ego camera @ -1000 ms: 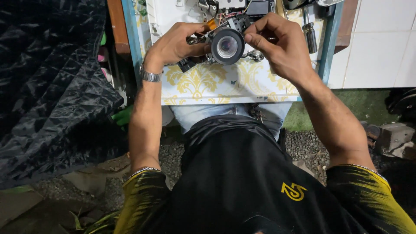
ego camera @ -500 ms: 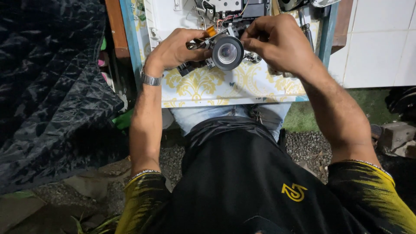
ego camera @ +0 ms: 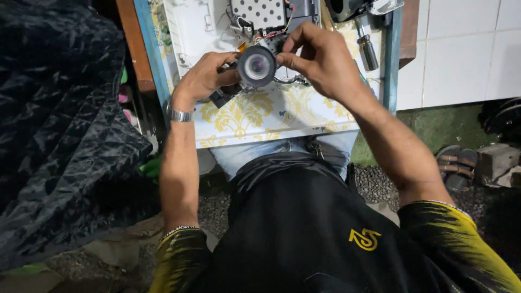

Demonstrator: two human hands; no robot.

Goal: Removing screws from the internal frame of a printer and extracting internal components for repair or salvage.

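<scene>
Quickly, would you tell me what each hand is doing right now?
Left hand: closed on the round lens unit.
Right hand: fingertips pinching the same lens unit's rim.

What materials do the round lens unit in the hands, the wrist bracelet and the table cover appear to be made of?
The lens unit has a matte black barrel, probably plastic or painted metal, around a glossy element that looks like glass because it reflects light. The bracelet on the left wrist shines silver, so likely metal. The table cover looks like smooth printed vinyl or cloth, white with yellow ornaments; which one is unclear.

Perforated metal plate (ego camera: 258,12) cut off at twelve o'clock; lens assembly's (ego camera: 256,66) rear hidden behind both hands' fingers.
</scene>
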